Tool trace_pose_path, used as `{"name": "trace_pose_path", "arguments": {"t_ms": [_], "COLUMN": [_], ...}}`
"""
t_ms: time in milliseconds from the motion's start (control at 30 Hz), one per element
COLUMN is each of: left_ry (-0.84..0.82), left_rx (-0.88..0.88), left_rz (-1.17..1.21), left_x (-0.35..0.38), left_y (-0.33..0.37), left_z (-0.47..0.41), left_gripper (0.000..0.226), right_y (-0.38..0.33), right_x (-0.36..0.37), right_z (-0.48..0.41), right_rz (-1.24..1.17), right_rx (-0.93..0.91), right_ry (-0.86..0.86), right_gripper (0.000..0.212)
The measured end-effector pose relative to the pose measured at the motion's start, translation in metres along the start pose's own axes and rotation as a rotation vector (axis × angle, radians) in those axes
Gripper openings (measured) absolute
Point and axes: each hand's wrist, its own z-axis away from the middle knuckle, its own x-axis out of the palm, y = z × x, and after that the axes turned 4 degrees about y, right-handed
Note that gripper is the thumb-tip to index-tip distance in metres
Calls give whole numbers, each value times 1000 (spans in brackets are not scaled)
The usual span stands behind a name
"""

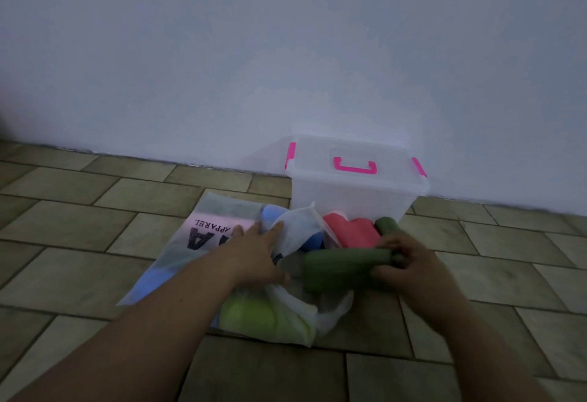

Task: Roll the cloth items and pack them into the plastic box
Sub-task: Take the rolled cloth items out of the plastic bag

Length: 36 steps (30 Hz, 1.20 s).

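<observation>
a pale bluish wall meets a floor of olive-tan tiles laid in a brick pattern, all in dim light. the clear plastic box stands on the floor right against the wall, with its lid on, a pink handle in the middle of the lid and pink latches at both ends.

just in front of the box lie a red cloth, bunched or loosely rolled, and beside it, to the right, the end of a second green roll; both are close to the box's front wall. whether they touch it cannot be told.

to the left, a translucent bag lies flat on the tiles, with a pink panel and black lettering that reads "apparel" upside down. a blue cloth shows through it near its far edge, and a lime cloth sits inside thin white plastic at the near end.

the left hand lies on the bag with its fingers straight and spread, pressing down on the thin white material, gripping nothing. the right hand has its fingers curled round the right end of a dark green roll, which lies crosswise between the two hands, above the crumpled plastic and in front of the red cloth. the picture does not show whether its left end rests on the bag.
</observation>
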Motion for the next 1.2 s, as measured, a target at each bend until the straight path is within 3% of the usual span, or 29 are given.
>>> {"name": "trace_pose_path", "arguments": {"t_ms": [133, 200, 267, 433, 533, 667, 767, 867, 1033, 1200], "left_ry": [-7, -14, -14, 9, 39, 188, 188, 122, 101, 31], "left_rx": [-10, -12, -10, 0, 0, 42, 82, 73, 90, 82], "left_rz": [-27, -36, -38, -8, 15, -60, -78, -115, -138, -42], "left_x": [1, 1, 1, 1, 4, 2, -9, -15, -26, -32], "left_y": [1, 2, 2, -2, -4, 8, 23, 28, 13, 7], "left_z": [-3, -3, -2, 5, 5, -14, -38, -56, -63, -53], "left_gripper": [103, 103, 103, 102, 102, 98, 101, 100, 92, 95], "right_y": [27, 30, 30, 26, 17, -20, -44, -41, -21, -20], "right_x": [-33, -22, -1, 30, 17, 16, 39, 62, 71, 91], "right_z": [3, 2, -1, -6, -12, -12, -12, -16, -27, -35], "right_rz": [-397, -353, -145, 394, 477, 371, 354, 478, 510, 530], "right_rx": [169, 191, 139, -15, 19, -230, -337, -304, -311, -317], "right_ry": [294, 463, 540, 329, 233, 313, 3, -246, -164, -199], "right_gripper": [30, 33, 36, 37, 37, 21, 10, 27, 37, 41]}}
